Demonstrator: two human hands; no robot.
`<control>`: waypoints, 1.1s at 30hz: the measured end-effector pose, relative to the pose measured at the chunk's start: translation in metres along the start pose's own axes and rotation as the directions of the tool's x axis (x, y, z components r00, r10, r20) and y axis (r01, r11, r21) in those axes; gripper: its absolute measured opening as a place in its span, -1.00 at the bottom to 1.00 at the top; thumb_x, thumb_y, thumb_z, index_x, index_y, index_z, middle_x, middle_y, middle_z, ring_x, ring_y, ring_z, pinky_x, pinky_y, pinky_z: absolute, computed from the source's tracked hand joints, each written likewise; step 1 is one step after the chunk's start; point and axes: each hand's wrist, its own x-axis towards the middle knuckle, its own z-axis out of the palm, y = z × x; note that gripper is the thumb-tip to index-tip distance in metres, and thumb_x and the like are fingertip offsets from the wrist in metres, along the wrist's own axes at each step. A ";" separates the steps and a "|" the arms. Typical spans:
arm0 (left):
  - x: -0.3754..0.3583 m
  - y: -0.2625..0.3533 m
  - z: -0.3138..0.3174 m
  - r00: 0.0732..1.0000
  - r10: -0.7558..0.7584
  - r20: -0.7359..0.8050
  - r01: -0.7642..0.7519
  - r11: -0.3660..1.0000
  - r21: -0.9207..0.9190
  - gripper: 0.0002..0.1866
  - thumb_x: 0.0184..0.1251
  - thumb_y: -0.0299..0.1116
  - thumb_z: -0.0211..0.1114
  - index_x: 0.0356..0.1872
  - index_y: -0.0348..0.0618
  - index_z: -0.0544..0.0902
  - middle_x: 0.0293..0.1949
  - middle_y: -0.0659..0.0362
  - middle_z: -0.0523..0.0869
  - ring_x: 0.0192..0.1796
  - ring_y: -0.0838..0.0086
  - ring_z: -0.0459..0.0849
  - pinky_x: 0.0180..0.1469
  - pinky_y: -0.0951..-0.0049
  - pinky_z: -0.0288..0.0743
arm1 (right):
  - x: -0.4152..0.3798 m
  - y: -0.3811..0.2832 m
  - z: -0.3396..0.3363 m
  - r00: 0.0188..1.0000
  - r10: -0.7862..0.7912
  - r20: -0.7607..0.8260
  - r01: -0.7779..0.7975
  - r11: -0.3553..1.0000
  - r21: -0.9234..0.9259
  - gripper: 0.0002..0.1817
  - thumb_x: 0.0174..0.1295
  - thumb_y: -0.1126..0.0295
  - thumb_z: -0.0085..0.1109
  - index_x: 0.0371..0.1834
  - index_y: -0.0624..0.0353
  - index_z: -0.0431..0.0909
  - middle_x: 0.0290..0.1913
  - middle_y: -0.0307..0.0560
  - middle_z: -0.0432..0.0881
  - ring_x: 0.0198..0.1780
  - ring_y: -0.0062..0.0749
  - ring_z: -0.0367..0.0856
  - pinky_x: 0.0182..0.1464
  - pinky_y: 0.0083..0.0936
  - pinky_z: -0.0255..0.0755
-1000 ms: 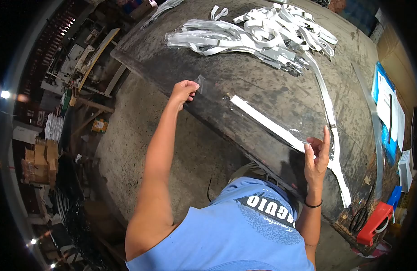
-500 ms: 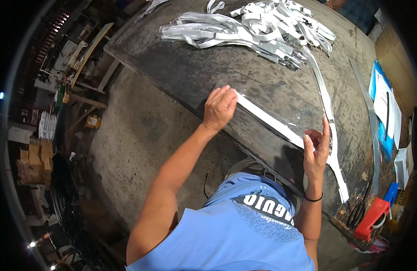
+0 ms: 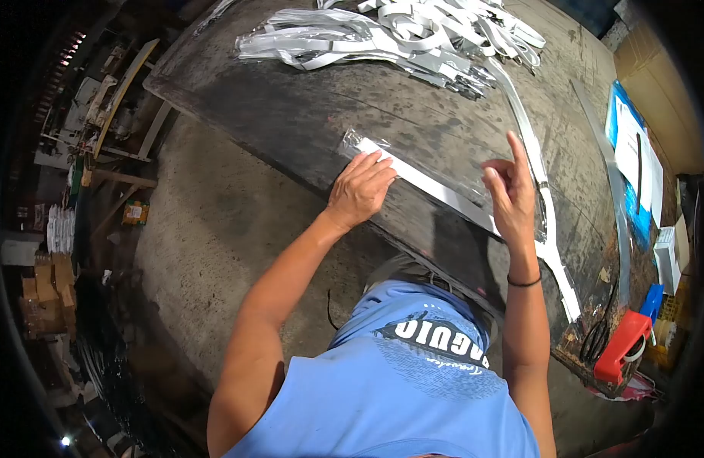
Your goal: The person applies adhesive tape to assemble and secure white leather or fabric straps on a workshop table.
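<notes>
A flat white strap (image 3: 436,189), inside what looks like a clear plastic sleeve (image 3: 353,140), lies slantwise along the near edge of the dark worktable. My left hand (image 3: 359,187) rests on it near its left end, fingers laid flat across the strap. Near the strap's other end, my right hand (image 3: 514,200) is raised with the index finger pointing up and the thumb apart. Nothing shows in its grasp, though part of the palm side is hidden. Behind that hand, another long white strap (image 3: 529,137) runs from the pile toward the table's right corner.
Further back on the worktable (image 3: 252,107) are a heap of white straps (image 3: 436,30) and a bundle in clear plastic (image 3: 306,38). Along the right lie a metal ruler-like strip (image 3: 613,191), a blue packet with papers (image 3: 634,160), a red tape dispenser (image 3: 623,347) and black-handled scissors (image 3: 596,336).
My left hand has flattened from a curled grip onto the strap, uncovering its plastic-wrapped end. My right hand has risen away from the strap, index finger up. The view has shifted slightly.
</notes>
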 end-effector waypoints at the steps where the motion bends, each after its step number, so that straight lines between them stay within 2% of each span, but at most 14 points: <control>1: 0.000 0.001 -0.001 1.000 0.000 0.002 0.000 1.000 -0.009 -0.78 0.19 -0.48 0.35 -0.12 -0.18 0.69 0.02 0.04 0.75 0.20 0.08 0.63 0.31 0.09 0.42 | 0.006 0.003 0.003 1.000 -0.012 0.013 0.012 1.000 -0.016 -0.30 0.35 0.51 0.14 0.56 0.05 0.14 -0.18 -0.11 0.69 -0.17 -0.49 0.63 -0.03 -0.52 0.49; 9: -0.004 0.000 -0.003 0.995 0.072 0.071 -0.070 0.997 -0.032 -0.72 0.18 -0.37 0.37 -0.07 -0.17 0.70 0.09 0.03 0.71 0.25 0.08 0.58 0.36 0.06 0.35 | 0.013 0.017 0.024 0.999 0.006 0.033 -0.005 0.999 -0.035 -0.30 0.33 0.59 0.11 0.54 0.00 0.16 -0.21 -0.12 0.70 -0.25 -0.56 0.59 -0.07 -0.56 0.48; 10: -0.004 0.000 -0.003 0.995 0.071 0.072 -0.068 0.997 -0.034 -0.72 0.18 -0.37 0.37 -0.07 -0.17 0.70 0.09 0.03 0.71 0.25 0.08 0.58 0.36 0.06 0.35 | 0.012 0.018 0.026 0.997 0.060 0.047 -0.059 0.998 -0.020 -0.27 0.28 0.60 0.15 0.53 0.00 0.17 -0.16 -0.08 0.69 -0.17 -0.44 0.60 0.00 -0.47 0.47; 11: -0.004 0.000 -0.004 0.994 0.071 0.080 -0.068 0.997 -0.043 -0.72 0.19 -0.38 0.36 -0.05 -0.17 0.70 0.10 0.04 0.71 0.26 0.08 0.58 0.37 0.06 0.35 | 0.012 0.018 0.030 0.997 0.062 0.048 -0.061 0.998 -0.021 -0.27 0.28 0.60 0.15 0.53 0.00 0.17 -0.16 -0.08 0.69 -0.17 -0.44 0.60 0.00 -0.47 0.47; 13: -0.004 0.000 -0.003 0.994 0.071 0.088 -0.067 0.996 -0.053 -0.71 0.20 -0.39 0.35 -0.04 -0.17 0.71 0.10 0.04 0.71 0.27 0.08 0.58 0.38 0.06 0.35 | 0.012 0.022 0.041 0.976 -0.218 0.025 0.215 0.925 -0.314 -0.22 0.20 0.58 0.24 0.52 0.00 0.20 -0.11 -0.02 0.65 -0.02 -0.22 0.58 0.10 -0.34 0.43; 14: -0.004 0.000 -0.003 0.993 0.074 0.094 -0.070 0.996 -0.050 -0.71 0.20 -0.39 0.35 -0.04 -0.16 0.70 0.11 0.05 0.71 0.28 0.09 0.57 0.37 0.05 0.35 | 0.015 0.023 0.048 0.973 -0.222 0.061 0.229 0.909 -0.349 -0.17 0.11 0.50 0.35 0.51 0.01 0.21 0.01 0.02 0.59 0.12 -0.02 0.48 0.18 -0.15 0.34; 15: -0.004 0.000 -0.003 0.992 0.077 0.099 -0.073 0.996 -0.046 -0.72 0.20 -0.38 0.36 -0.05 -0.15 0.70 0.11 0.06 0.70 0.28 0.11 0.56 0.36 0.05 0.35 | 0.017 0.023 0.055 0.973 -0.223 0.061 0.230 0.909 -0.349 -0.17 0.11 0.50 0.35 0.51 0.01 0.21 0.01 0.02 0.59 0.12 -0.02 0.48 0.18 -0.15 0.34; 17: -0.004 0.000 -0.003 0.991 0.078 0.111 -0.073 0.996 -0.042 -0.72 0.20 -0.38 0.35 -0.04 -0.15 0.70 0.12 0.06 0.70 0.29 0.12 0.55 0.36 0.05 0.35 | 0.020 0.023 0.072 0.946 -0.306 0.103 0.314 0.799 -0.513 -0.14 0.10 0.36 0.41 0.50 0.02 0.21 0.11 0.05 0.54 0.21 0.03 0.42 0.22 0.01 0.27; 18: -0.004 0.000 -0.003 0.989 0.078 0.122 -0.074 0.997 -0.039 -0.71 0.20 -0.39 0.35 -0.04 -0.15 0.70 0.13 0.07 0.69 0.29 0.12 0.55 0.36 0.05 0.35 | 0.022 0.023 0.080 0.953 -0.272 0.131 0.299 0.794 -0.530 -0.07 0.08 0.20 0.44 0.53 0.02 0.15 0.24 0.11 0.44 0.34 0.15 0.30 0.28 0.23 0.14; 22: -0.003 0.000 -0.006 0.987 0.075 0.139 -0.068 0.996 -0.054 -0.71 0.20 -0.38 0.36 -0.03 -0.15 0.69 0.14 0.07 0.68 0.30 0.13 0.55 0.36 0.05 0.35 | 0.023 0.022 0.096 0.973 -0.154 0.174 0.230 0.755 -0.614 0.03 0.04 0.03 0.44 0.57 -0.01 0.06 0.35 0.17 0.32 0.45 0.33 0.12 0.33 0.46 -0.02; 28: 0.006 -0.011 -0.008 0.997 0.067 0.041 -0.063 0.995 -0.083 -0.75 0.17 -0.44 0.36 -0.10 -0.17 0.73 0.07 0.08 0.72 0.24 0.12 0.59 0.34 0.07 0.37 | 0.024 0.022 0.096 0.980 -0.058 0.190 0.168 0.747 -0.643 0.07 0.01 0.05 0.47 0.57 -0.02 0.05 0.37 0.17 0.31 0.47 0.31 0.11 0.34 0.46 -0.05; 30: 0.012 -0.019 -0.008 0.993 -0.042 -0.109 0.037 0.998 -0.047 -0.78 0.17 -0.41 0.38 -0.13 -0.11 0.75 -0.05 0.15 0.72 0.12 0.18 0.62 0.22 0.13 0.43 | 0.023 0.022 0.096 0.981 -0.063 0.185 0.169 0.749 -0.640 0.06 0.00 0.05 0.47 0.57 -0.02 0.06 0.37 0.17 0.32 0.47 0.31 0.11 0.34 0.46 -0.06; 31: 0.013 -0.020 -0.008 0.993 -0.049 -0.112 0.045 0.998 -0.046 -0.78 0.17 -0.41 0.38 -0.13 -0.11 0.75 -0.05 0.15 0.72 0.12 0.18 0.62 0.22 0.13 0.43 | 0.023 0.022 0.097 0.981 -0.072 0.178 0.170 0.753 -0.635 0.06 -0.01 0.05 0.47 0.57 -0.02 0.07 0.37 0.17 0.32 0.46 0.30 0.12 0.34 0.46 -0.06; 33: 0.015 -0.020 -0.007 0.999 -0.047 0.015 0.047 0.999 0.003 -0.79 0.17 -0.37 0.41 -0.14 -0.02 0.76 -0.13 0.23 0.68 0.02 0.28 0.58 0.11 0.22 0.42 | 0.024 0.024 0.097 0.980 -0.065 0.191 0.174 0.746 -0.642 0.07 0.01 0.00 0.45 0.58 -0.05 0.04 0.38 0.14 0.31 0.46 0.30 0.12 0.33 0.41 -0.06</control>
